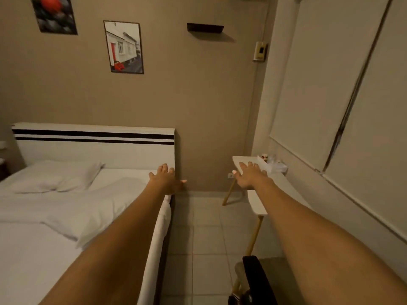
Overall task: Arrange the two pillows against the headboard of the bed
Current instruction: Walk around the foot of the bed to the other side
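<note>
Pillow lies by headboard — both hands empty, spread.

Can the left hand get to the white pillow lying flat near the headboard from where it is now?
Probably yes: the left hand is open and empty, and only flat white bedding lies between it and the white pillow.

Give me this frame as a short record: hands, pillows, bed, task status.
left hand: open, empty, stretched out over the bed's right edge
right hand: open, empty, stretched out in front of the side table
pillow: lying flat by the headboard, left side
second pillow: lying on the bed nearer the person, away from the headboard
bed: white sheets, rumpled
task status: neither pillow held yet
</note>
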Demonstrator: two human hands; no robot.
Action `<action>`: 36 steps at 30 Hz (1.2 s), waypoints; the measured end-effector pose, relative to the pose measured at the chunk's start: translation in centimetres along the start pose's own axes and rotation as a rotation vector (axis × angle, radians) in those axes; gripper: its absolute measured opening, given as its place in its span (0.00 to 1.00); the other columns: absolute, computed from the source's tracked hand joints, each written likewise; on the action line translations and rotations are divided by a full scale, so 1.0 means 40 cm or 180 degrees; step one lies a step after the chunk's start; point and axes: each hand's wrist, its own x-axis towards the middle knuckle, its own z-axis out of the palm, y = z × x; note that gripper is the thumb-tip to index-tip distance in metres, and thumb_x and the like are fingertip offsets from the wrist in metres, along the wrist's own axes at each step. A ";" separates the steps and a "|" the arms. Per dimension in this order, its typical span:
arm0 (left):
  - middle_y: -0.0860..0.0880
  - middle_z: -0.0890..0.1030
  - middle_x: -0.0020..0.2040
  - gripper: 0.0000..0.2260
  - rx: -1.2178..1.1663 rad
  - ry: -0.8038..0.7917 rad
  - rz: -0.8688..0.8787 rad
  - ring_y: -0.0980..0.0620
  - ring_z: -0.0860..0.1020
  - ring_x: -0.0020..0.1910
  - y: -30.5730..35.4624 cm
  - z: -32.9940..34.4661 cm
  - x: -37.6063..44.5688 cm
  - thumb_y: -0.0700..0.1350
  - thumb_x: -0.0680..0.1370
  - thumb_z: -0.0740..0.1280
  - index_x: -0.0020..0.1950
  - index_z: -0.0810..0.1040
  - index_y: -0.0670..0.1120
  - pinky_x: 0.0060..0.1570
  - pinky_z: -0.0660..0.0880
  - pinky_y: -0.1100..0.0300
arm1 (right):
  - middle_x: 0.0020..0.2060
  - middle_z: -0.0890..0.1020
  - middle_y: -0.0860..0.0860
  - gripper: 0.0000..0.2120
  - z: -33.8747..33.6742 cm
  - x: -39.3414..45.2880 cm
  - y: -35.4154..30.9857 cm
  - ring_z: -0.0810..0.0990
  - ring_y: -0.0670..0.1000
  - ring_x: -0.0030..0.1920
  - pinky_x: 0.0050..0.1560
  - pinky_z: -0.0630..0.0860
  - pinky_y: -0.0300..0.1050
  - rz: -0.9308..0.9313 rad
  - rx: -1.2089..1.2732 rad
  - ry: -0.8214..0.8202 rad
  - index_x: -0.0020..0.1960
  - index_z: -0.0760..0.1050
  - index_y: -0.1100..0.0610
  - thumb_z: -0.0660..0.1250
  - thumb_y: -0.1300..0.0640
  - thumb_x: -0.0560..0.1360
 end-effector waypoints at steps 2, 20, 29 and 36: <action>0.42 0.45 0.80 0.36 0.0053 -0.0033 -0.0170 0.42 0.45 0.79 -0.036 0.011 0.057 0.64 0.79 0.51 0.80 0.50 0.44 0.75 0.48 0.39 | 0.80 0.47 0.57 0.31 0.003 0.085 -0.033 0.46 0.59 0.79 0.76 0.47 0.60 -0.0139 0.0002 -0.0017 0.80 0.46 0.52 0.46 0.40 0.82; 0.41 0.45 0.80 0.35 0.0133 -0.0183 -0.0856 0.42 0.45 0.79 -0.373 0.007 0.717 0.63 0.80 0.51 0.79 0.50 0.42 0.76 0.50 0.39 | 0.80 0.46 0.58 0.31 0.084 0.837 -0.396 0.44 0.58 0.80 0.77 0.45 0.60 -0.0705 0.0096 -0.0220 0.80 0.47 0.53 0.47 0.41 0.82; 0.42 0.45 0.80 0.35 0.0155 -0.0200 -0.1040 0.42 0.45 0.79 -0.495 -0.025 1.034 0.63 0.80 0.51 0.80 0.49 0.43 0.75 0.49 0.39 | 0.80 0.47 0.58 0.31 0.087 1.190 -0.564 0.44 0.58 0.80 0.77 0.46 0.59 -0.0842 0.0066 -0.0250 0.80 0.47 0.54 0.48 0.42 0.82; 0.42 0.46 0.80 0.35 0.0059 -0.0165 -0.1478 0.42 0.47 0.79 -0.617 -0.001 1.223 0.63 0.80 0.51 0.80 0.50 0.43 0.75 0.51 0.39 | 0.80 0.46 0.57 0.31 0.108 1.470 -0.726 0.43 0.58 0.80 0.77 0.46 0.60 -0.1296 -0.0008 -0.0263 0.80 0.45 0.53 0.47 0.42 0.82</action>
